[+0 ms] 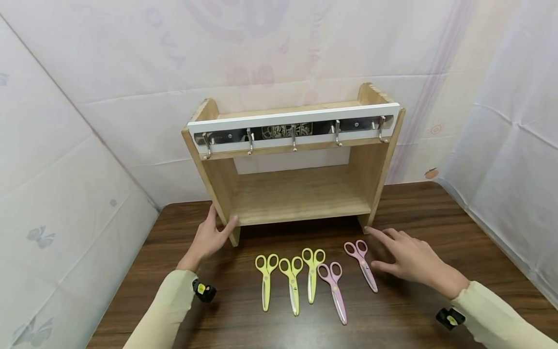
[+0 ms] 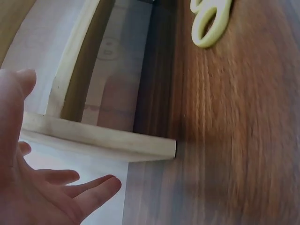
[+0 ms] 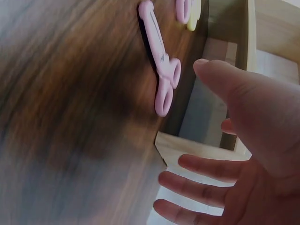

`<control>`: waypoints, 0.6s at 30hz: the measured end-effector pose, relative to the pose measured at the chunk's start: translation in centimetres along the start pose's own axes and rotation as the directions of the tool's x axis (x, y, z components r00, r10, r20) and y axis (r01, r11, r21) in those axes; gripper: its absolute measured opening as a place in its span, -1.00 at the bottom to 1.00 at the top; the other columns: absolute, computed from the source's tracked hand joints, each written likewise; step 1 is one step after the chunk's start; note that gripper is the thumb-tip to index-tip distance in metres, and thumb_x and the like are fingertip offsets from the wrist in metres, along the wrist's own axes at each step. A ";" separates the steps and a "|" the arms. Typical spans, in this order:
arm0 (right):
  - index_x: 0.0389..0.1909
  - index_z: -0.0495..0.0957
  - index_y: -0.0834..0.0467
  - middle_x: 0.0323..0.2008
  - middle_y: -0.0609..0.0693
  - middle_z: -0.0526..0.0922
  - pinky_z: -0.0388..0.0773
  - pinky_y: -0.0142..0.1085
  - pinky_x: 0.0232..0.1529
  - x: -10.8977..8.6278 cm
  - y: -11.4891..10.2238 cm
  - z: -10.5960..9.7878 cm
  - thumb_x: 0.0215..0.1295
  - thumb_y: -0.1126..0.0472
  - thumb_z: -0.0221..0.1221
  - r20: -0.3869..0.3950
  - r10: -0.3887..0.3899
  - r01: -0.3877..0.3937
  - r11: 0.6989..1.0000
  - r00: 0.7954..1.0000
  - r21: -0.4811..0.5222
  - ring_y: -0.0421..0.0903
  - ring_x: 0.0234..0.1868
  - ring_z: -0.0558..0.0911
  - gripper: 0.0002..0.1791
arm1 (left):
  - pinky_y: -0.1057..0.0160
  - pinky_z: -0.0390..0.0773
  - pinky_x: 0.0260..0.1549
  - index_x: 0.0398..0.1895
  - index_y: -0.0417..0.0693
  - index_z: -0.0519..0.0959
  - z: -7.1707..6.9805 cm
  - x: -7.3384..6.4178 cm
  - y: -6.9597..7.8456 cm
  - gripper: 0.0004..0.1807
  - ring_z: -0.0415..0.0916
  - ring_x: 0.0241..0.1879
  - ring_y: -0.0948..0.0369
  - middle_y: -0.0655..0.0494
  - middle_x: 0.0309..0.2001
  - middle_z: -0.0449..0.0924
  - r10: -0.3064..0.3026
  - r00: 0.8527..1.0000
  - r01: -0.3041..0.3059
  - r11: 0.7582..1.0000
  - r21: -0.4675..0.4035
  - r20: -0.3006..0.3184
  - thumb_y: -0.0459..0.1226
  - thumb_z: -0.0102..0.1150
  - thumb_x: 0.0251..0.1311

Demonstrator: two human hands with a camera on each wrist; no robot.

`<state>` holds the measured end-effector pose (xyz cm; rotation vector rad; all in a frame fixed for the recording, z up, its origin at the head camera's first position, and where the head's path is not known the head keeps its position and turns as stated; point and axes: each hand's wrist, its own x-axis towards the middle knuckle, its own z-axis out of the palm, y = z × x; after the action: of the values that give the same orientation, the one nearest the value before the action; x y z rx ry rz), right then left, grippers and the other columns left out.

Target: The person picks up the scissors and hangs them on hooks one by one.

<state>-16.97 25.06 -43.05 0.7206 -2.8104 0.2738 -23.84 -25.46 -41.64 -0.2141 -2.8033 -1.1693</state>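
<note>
A wooden shelf point(image 1: 301, 194) with a hook rail point(image 1: 283, 130) across its upper front stands on the table. At its lower left side panel point(image 2: 108, 140) is my left hand point(image 1: 210, 237), thumb on the inner side and spread fingers on the outer side. My right hand point(image 1: 411, 257) reaches toward the lower right corner, its fingers extended and spread beside the right side panel point(image 3: 187, 146). Nearest to it lies a pair of pink scissors point(image 1: 363, 266). More pink scissors point(image 1: 335, 291) and three yellow-green pairs of scissors point(image 1: 291, 283) lie in front of the shelf, handles toward it.
The dark wood-grain table point(image 1: 244, 329) ends at a back edge behind the shelf. Pale patterned sheets point(image 1: 109, 63) hang behind and on both sides. Several metal hooks point(image 1: 250, 140) stick out from the rail.
</note>
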 end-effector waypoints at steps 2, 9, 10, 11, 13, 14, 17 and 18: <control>0.49 0.37 -0.06 0.02 0.08 0.63 0.58 -0.05 -0.53 0.0 -0.3 0.2 0.16 -0.20 0.45 0.020 0.004 -0.004 1.000 1.000 0.015 0.11 -0.08 0.68 -0.11 | -0.31 0.42 0.22 0.68 0.06 -0.19 0.1 0.1 0.2 -0.01 0.39 0.33 -0.28 -0.35 0.43 0.32 -0.014 1.000 0.014 1.000 -0.021 -0.002 0.27 -0.01 0.45; 0.46 0.41 -0.06 -0.08 0.02 0.61 0.49 -0.12 -0.61 0.2 -1.5 1.0 0.19 -0.17 0.44 0.066 0.014 -0.016 0.999 0.998 0.038 0.01 -0.19 0.66 -0.17 | -0.26 0.51 0.15 0.65 0.08 -0.05 0.7 0.4 0.8 -0.14 0.45 0.29 -0.25 -0.33 0.40 0.36 -0.023 0.999 0.020 0.995 -0.094 -0.032 0.18 0.02 0.48; 0.46 0.41 -0.06 -0.08 0.02 0.61 0.50 -0.11 -0.61 0.2 -1.6 1.1 0.19 -0.16 0.45 0.063 0.016 -0.018 0.999 0.998 0.036 0.02 -0.18 0.67 -0.17 | -0.27 0.51 0.15 0.65 0.07 -0.05 0.8 0.5 0.9 -0.15 0.44 0.30 -0.25 -0.33 0.40 0.35 -0.020 0.999 0.016 0.995 -0.099 -0.035 0.17 0.02 0.49; 0.45 0.42 -0.05 -0.08 0.02 0.61 0.50 -0.10 -0.61 0.1 -1.7 1.2 0.19 -0.16 0.45 0.059 0.016 -0.018 0.999 0.998 0.036 0.03 -0.17 0.67 -0.18 | -0.27 0.51 0.15 0.66 0.07 -0.06 0.9 0.5 0.9 -0.15 0.44 0.30 -0.25 -0.33 0.41 0.35 -0.016 0.999 0.012 0.995 -0.102 -0.035 0.15 0.02 0.50; 0.43 0.44 -0.04 -0.08 0.02 0.61 0.51 -0.07 -0.60 0.1 -1.9 1.5 0.19 -0.15 0.45 0.049 0.011 -0.013 0.999 0.999 0.037 0.06 -0.16 0.67 -0.20 | -0.28 0.52 0.14 0.66 0.06 -0.06 1.1 0.6 0.9 -0.18 0.43 0.30 -0.26 -0.34 0.40 0.35 -0.006 0.999 0.002 0.995 -0.103 -0.040 0.11 0.01 0.52; 0.43 0.44 -0.04 -0.08 0.01 0.61 0.52 -0.07 -0.60 0.1 -2.0 1.6 0.20 -0.14 0.45 0.045 0.009 -0.010 0.999 0.999 0.036 0.06 -0.16 0.67 -0.21 | -0.28 0.52 0.14 0.66 0.05 -0.07 1.1 0.6 0.8 -0.19 0.43 0.31 -0.26 -0.35 0.40 0.35 -0.003 0.999 -0.002 0.995 -0.101 -0.042 0.08 0.01 0.54; 0.41 0.46 -0.03 -0.11 0.00 0.60 0.52 -0.07 -0.59 -0.1 -2.2 1.9 0.22 -0.11 0.44 0.044 -0.001 0.000 0.999 0.999 0.040 0.06 -0.18 0.66 -0.25 | -0.27 0.55 0.10 0.65 0.04 -0.06 1.3 0.7 0.7 -0.24 0.43 0.31 -0.26 -0.36 0.39 0.35 0.002 0.999 -0.006 0.996 -0.092 -0.050 0.01 0.00 0.56; 0.41 0.46 -0.03 -0.12 -0.01 0.59 0.52 -0.08 -0.59 -0.2 -2.2 2.0 0.22 -0.11 0.44 0.046 -0.001 -0.001 0.999 0.999 0.039 0.05 -0.18 0.65 -0.26 | -0.27 0.56 0.09 0.64 0.03 -0.05 1.3 0.7 0.7 -0.25 0.43 0.30 -0.26 -0.36 0.39 0.35 0.002 0.999 -0.007 0.996 -0.090 -0.050 -0.01 -0.01 0.57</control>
<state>-16.02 22.77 -44.70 0.7440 -2.8558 0.3167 -24.47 -23.96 -41.95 -0.1946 -2.7087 -1.2828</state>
